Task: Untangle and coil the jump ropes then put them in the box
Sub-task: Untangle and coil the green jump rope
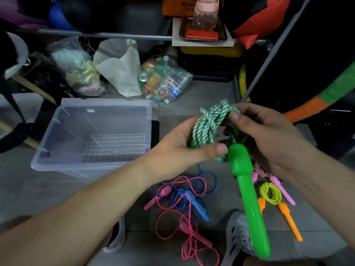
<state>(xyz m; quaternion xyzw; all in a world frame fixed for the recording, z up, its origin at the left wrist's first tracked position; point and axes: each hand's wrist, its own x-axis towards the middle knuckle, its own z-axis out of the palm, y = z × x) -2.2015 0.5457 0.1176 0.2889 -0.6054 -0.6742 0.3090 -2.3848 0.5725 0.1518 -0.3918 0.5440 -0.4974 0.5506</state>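
**Third rope nearly coiled — two still tangled, none boxed**

Closest to the feet, the pink rope (192,239) and the blue rope (197,204) lie looped through one another on the floor (317,217), not yet sorted. Just to their right the yellow rope (270,192) sits in a neat coil between its orange handles, and beside it a pink-and-white rope (262,169), partly hidden under the right wrist, looks bundled too.

Above these, both hands work the green rope (207,127). The left hand (182,146) has its fingers curled round the gathered loops, thumb pressed across them near the green handle (249,204), which hangs down toward the camera. The right hand (269,135) pinches the wrapped strands at the top of the bundle — by the look of it, finishing the coil.

Further off to the left, the clear box (107,116) stands open on the floor with no rope in it.

So, as I judge it: two coils done, one nearly tied off, two ropes to untangle, and all five still to go in the box.
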